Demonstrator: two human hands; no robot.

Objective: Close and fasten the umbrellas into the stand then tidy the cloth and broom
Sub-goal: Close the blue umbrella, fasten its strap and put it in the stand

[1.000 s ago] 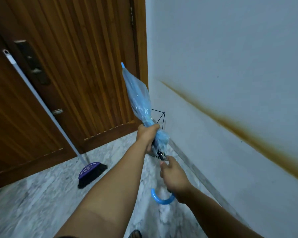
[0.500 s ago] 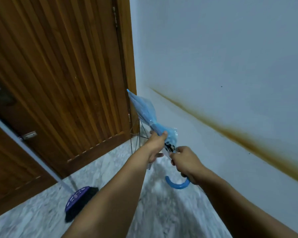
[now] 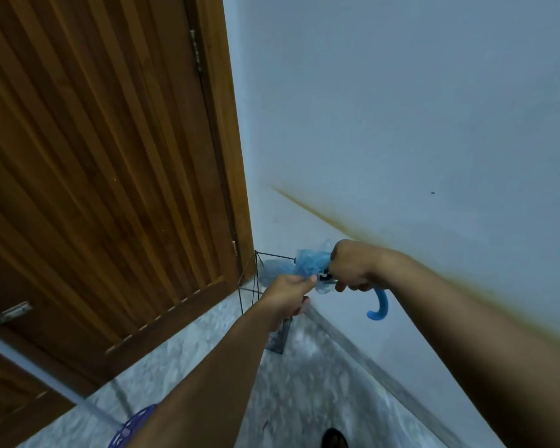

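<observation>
Gripping the blue umbrella [image 3: 307,263] from both ends of its gathered canopy, the person holds it over the corner where the wall [image 3: 401,124] meets the wooden door [image 3: 110,156]. The right hand [image 3: 349,266] is curled round the shaft just above the hooked handle [image 3: 380,307], which hangs toward 5 o'clock from that fist. The left hand [image 3: 288,292] pinches the crumpled fabric just beside it, at about 8 o'clock from the right hand, so the two hands nearly touch.

The umbrella's long axis runs from the handle toward 10 o'clock, pointing down into the wire stand [image 3: 253,276], whose thin black rods show at 9 o'clock from the left hand. The right hand, being on the shaft, looks better placed to push the umbrella in; the left is nearer the stand and seems to be bunching the canopy.

The umbrella's tip is out of sight behind the fabric and the left hand, so whether it is already inside the stand cannot be told. No strap or fastener can be made out in the motion blur. The stand's base is mostly hidden by the left forearm. The broom [image 3: 130,428] is cut off at 7 o'clock, and no cloth shows.
</observation>
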